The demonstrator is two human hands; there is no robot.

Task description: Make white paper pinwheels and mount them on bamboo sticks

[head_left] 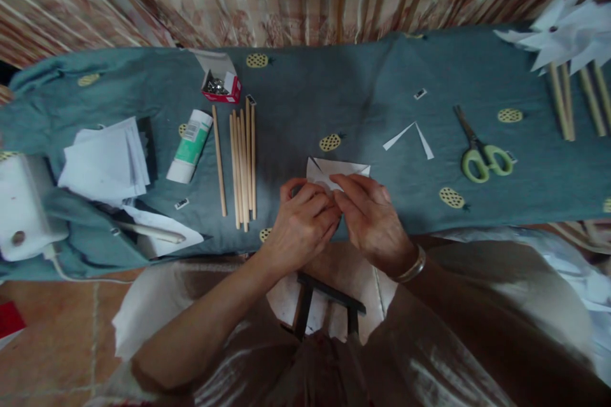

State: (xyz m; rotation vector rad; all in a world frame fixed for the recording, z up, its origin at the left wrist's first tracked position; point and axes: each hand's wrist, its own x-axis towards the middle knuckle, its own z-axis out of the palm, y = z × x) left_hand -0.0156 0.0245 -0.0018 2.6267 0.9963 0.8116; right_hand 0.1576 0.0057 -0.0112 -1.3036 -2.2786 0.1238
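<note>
Near the front edge of the cloth, both hands meet over a small white sheet of paper with diagonal lines running in from its corners. My left hand is closed on the paper's near left part, fingers curled. My right hand bears a bracelet, and its thumb and fingers pinch the paper from the right, close to the left fingertips. The near part of the sheet is hidden under the hands. Two thin white paper strips lie beyond, to the right.
Green-handled scissors lie right, with white paper pinwheels on sticks at far right. Leftward are several wooden sticks, a glue stick, a red box of metal pieces, stacked paper and a white device.
</note>
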